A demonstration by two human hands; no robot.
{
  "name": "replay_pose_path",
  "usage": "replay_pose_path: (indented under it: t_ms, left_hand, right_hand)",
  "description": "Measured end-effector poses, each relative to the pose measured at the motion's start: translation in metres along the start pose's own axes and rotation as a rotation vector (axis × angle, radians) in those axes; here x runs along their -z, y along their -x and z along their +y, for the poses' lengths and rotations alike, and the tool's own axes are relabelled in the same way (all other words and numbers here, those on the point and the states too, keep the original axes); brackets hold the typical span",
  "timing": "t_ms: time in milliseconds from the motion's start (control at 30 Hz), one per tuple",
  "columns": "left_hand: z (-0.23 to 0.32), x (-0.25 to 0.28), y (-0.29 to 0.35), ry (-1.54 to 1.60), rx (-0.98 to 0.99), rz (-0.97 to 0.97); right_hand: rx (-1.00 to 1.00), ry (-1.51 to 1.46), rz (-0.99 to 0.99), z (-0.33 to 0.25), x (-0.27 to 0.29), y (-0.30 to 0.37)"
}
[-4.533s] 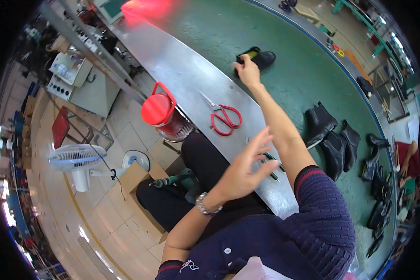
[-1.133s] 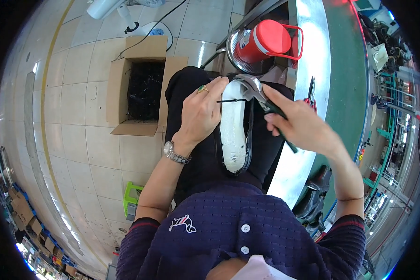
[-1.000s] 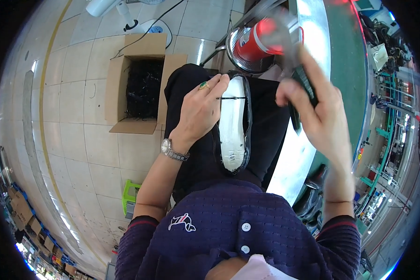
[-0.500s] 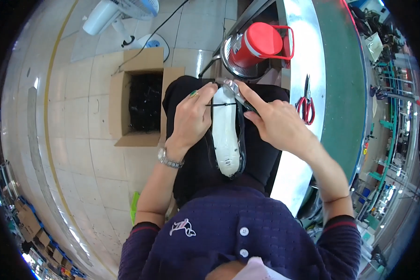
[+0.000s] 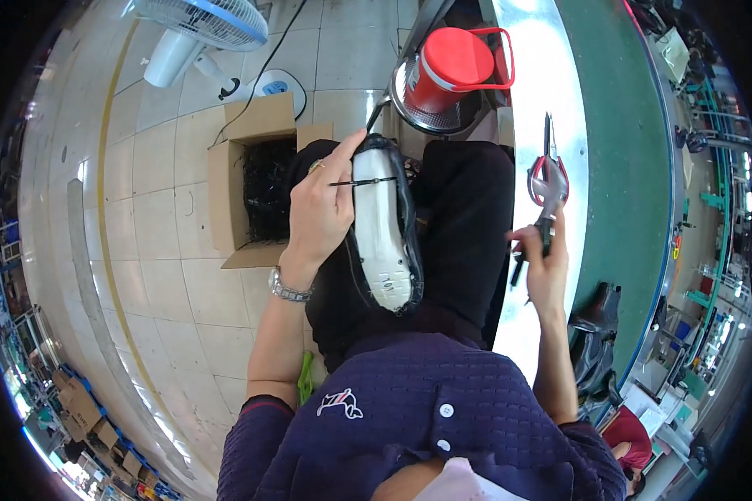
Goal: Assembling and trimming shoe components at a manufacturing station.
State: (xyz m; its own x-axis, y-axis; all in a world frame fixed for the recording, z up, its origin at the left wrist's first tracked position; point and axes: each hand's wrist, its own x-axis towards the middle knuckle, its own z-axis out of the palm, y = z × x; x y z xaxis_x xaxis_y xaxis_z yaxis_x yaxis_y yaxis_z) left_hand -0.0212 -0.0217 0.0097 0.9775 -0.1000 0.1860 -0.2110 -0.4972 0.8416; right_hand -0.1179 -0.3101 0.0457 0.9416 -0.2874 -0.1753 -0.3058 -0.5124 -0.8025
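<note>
On my lap lies a shoe on its last [image 5: 378, 230], bottom up, with a pale insole and a black upper around its edge. A thin black strip [image 5: 363, 181] crosses it near the far end. My left hand [image 5: 322, 204] grips its far left side, the thumb hidden or hard to make out. Away to the right, my right hand [image 5: 547, 275] holds pliers [image 5: 547, 219] by the dark handles over the metal strip of the bench. Their metal head is smeared by motion and overlaps the red-handled scissors [image 5: 549, 138] lying there.
An open cardboard box [image 5: 226, 204] with black scraps stands left of my knees. Beyond are a fan [image 5: 205, 29] and a red jug [image 5: 455, 63] in a metal basket [image 5: 409, 108]. Black shoes [image 5: 597, 334] lie on the green bench surface [image 5: 614, 217]. Another person [image 5: 627, 438] is at lower right.
My right hand has moved the pliers from the shoe's far end rightward to the bench, beside the scissors. The shoe has shifted slightly left and tilted, still in my left hand.
</note>
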Motion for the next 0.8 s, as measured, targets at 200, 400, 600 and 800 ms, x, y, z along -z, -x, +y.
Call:
replay_pose_path:
  t_ms: [200, 400, 600, 800]
  left_hand:
    - [0.007, -0.002, -0.018, -0.079, -0.043, -0.147]
    - [0.006, 0.007, 0.001, -0.188, -0.173, 0.018]
    - [0.004, -0.032, 0.060, -0.037, -0.024, 0.337]
    - [0.019, -0.045, 0.095, 0.302, 0.437, 0.128]
  right_hand:
    - [-0.404, 0.727, 0.286, 0.138, 0.070, -0.007]
    - [0.259, 0.632, 0.350, 0.163, 0.057, -0.090]
    - [0.083, 0.359, -0.132, 0.203, 0.068, -0.149]
    - [-0.388, -0.853, -0.411, 0.206, 0.037, -0.126]
